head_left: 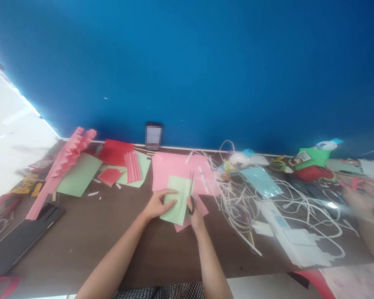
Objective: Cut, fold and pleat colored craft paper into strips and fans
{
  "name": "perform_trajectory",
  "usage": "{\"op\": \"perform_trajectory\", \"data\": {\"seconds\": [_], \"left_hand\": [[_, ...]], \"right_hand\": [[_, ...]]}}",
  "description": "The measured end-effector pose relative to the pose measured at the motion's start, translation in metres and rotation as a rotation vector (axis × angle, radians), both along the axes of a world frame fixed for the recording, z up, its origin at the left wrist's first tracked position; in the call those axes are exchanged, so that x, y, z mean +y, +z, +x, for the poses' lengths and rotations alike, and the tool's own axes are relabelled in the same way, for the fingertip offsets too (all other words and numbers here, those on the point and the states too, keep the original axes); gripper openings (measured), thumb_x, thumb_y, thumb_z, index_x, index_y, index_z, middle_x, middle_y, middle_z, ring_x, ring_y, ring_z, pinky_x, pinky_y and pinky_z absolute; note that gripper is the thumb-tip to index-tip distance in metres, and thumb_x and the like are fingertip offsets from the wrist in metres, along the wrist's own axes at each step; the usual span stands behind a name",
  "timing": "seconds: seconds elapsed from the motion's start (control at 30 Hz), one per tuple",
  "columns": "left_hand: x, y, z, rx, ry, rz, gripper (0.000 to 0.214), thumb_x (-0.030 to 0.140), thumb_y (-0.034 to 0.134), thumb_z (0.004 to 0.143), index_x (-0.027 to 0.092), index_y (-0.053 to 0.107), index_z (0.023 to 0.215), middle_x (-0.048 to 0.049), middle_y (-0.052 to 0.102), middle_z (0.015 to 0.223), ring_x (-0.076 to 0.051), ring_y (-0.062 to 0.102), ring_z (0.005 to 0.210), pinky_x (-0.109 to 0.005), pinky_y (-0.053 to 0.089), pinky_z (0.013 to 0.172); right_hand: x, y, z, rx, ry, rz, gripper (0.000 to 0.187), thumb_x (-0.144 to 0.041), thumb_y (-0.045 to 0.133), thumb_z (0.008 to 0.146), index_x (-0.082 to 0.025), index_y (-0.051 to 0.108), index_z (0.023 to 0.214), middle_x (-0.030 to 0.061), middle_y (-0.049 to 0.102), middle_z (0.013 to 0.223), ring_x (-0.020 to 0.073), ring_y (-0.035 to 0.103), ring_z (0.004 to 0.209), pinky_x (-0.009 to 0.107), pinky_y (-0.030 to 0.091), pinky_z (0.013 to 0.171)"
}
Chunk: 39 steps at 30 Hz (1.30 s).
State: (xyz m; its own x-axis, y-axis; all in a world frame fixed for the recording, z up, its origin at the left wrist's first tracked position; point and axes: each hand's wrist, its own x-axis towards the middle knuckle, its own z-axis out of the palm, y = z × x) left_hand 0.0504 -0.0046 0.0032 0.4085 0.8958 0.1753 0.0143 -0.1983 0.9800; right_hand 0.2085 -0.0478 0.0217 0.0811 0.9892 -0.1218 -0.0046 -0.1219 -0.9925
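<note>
In the head view, my left hand (157, 204) holds a light green sheet of paper (181, 187) at its left side, thumb and fingers resting over it. My right hand (197, 218) is closed round the dark handles of a pair of scissors (191, 203). The blades point away from me, along the right edge of the green paper; I cannot tell whether they touch it. Beneath lies a large pink sheet (166, 164), with a pink corner sticking out below the green one.
Tangled white cables (239, 203) and a power strip (279, 224) lie right. A co-worker's blurred hands (361, 193) are at far right. Left are a pleated pink strip (59, 170), red paper (116, 151) and a phone (25, 236). Behind rises a blue wall (187, 74).
</note>
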Motion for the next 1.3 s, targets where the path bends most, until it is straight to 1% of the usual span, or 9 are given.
{"op": "perform_trajectory", "data": {"seconds": [0.4, 0.6, 0.73, 0.83, 0.93, 1.03, 1.1, 1.2, 1.3], "left_hand": [[0.0, 0.003, -0.001, 0.013, 0.004, 0.004, 0.028, 0.029, 0.057, 0.075, 0.019, 0.062, 0.101, -0.006, 0.065, 0.099, -0.019, 0.06, 0.09, -0.031, 0.047, 0.082], [0.001, 0.003, -0.001, 0.019, 0.011, -0.008, 0.028, 0.03, 0.058, 0.075, 0.018, 0.062, 0.1, -0.0064, 0.065, 0.1, -0.019, 0.06, 0.091, -0.031, 0.047, 0.082], [0.001, 0.002, -0.001, 0.011, 0.014, -0.005, 0.028, 0.03, 0.057, 0.075, 0.018, 0.062, 0.1, -0.0066, 0.065, 0.1, -0.019, 0.06, 0.09, -0.031, 0.047, 0.082], [0.002, 0.001, -0.002, 0.008, 0.01, 0.002, 0.028, 0.03, 0.057, 0.075, 0.018, 0.062, 0.1, -0.0066, 0.065, 0.1, -0.019, 0.06, 0.09, -0.031, 0.047, 0.082], [0.003, 0.0, -0.004, 0.014, 0.017, 0.0, 0.028, 0.03, 0.057, 0.075, 0.018, 0.062, 0.1, -0.0066, 0.065, 0.099, -0.019, 0.06, 0.089, -0.031, 0.047, 0.082], [0.005, 0.0, -0.005, 0.027, 0.025, -0.011, 0.029, 0.03, 0.057, 0.075, 0.018, 0.062, 0.101, -0.0068, 0.065, 0.1, -0.019, 0.061, 0.089, -0.031, 0.047, 0.081], [0.006, -0.001, -0.005, 0.036, 0.049, -0.006, 0.029, 0.03, 0.057, 0.075, 0.017, 0.062, 0.101, -0.007, 0.065, 0.101, -0.02, 0.06, 0.091, -0.031, 0.047, 0.082], [0.011, -0.004, -0.005, 0.068, 0.128, 0.023, 0.029, 0.03, 0.056, 0.075, 0.018, 0.062, 0.101, -0.0067, 0.064, 0.104, -0.021, 0.058, 0.095, -0.032, 0.046, 0.084], [0.016, -0.008, -0.006, 0.131, 0.221, 0.033, 0.031, 0.03, 0.056, 0.074, 0.019, 0.062, 0.102, -0.0058, 0.064, 0.104, -0.02, 0.06, 0.086, -0.032, 0.048, 0.078]], "right_hand": [[-0.001, 0.002, -0.002, -0.02, -0.01, -0.008, 0.042, -0.053, 0.046, 0.08, -0.016, 0.062, 0.093, 0.0054, 0.064, 0.077, 0.0233, 0.058, 0.077, 0.031, 0.046, 0.065], [0.0, 0.003, -0.002, -0.065, -0.011, -0.022, 0.043, -0.054, 0.047, 0.078, -0.016, 0.063, 0.089, 0.0052, 0.063, 0.073, 0.0236, 0.057, 0.075, 0.032, 0.045, 0.064], [0.0, 0.003, 0.0, -0.078, -0.012, -0.029, 0.042, -0.055, 0.048, 0.076, -0.016, 0.062, 0.083, 0.0042, 0.062, 0.067, 0.0233, 0.056, 0.072, 0.031, 0.043, 0.061], [0.0, 0.002, 0.002, -0.104, -0.021, -0.032, 0.039, -0.054, 0.05, 0.075, -0.017, 0.059, 0.073, 0.0016, 0.058, 0.06, 0.0204, 0.053, 0.065, 0.029, 0.041, 0.058], [0.001, -0.001, 0.003, -0.125, -0.027, -0.029, 0.039, -0.054, 0.05, 0.075, -0.018, 0.05, 0.058, -0.0019, 0.05, 0.05, 0.0148, 0.047, 0.053, 0.026, 0.036, 0.051], [0.003, -0.005, 0.004, -0.145, -0.028, -0.02, 0.043, -0.053, 0.046, 0.078, -0.019, 0.043, 0.052, -0.0034, 0.045, 0.044, 0.0118, 0.042, 0.046, 0.025, 0.033, 0.049], [0.005, -0.007, 0.006, -0.185, -0.072, -0.019, 0.042, -0.054, 0.045, 0.078, -0.019, 0.044, 0.054, -0.0032, 0.045, 0.044, 0.0119, 0.042, 0.045, 0.025, 0.033, 0.049], [0.011, -0.008, 0.015, -0.348, -0.196, -0.003, 0.039, -0.054, 0.049, 0.075, -0.019, 0.049, 0.058, -0.0024, 0.047, 0.049, 0.0132, 0.044, 0.049, 0.025, 0.034, 0.049], [0.018, -0.003, 0.03, -0.414, -0.242, 0.038, 0.033, -0.051, 0.054, 0.072, -0.018, 0.055, 0.073, -0.0001, 0.055, 0.063, 0.016, 0.051, 0.061, 0.025, 0.038, 0.056]]}}
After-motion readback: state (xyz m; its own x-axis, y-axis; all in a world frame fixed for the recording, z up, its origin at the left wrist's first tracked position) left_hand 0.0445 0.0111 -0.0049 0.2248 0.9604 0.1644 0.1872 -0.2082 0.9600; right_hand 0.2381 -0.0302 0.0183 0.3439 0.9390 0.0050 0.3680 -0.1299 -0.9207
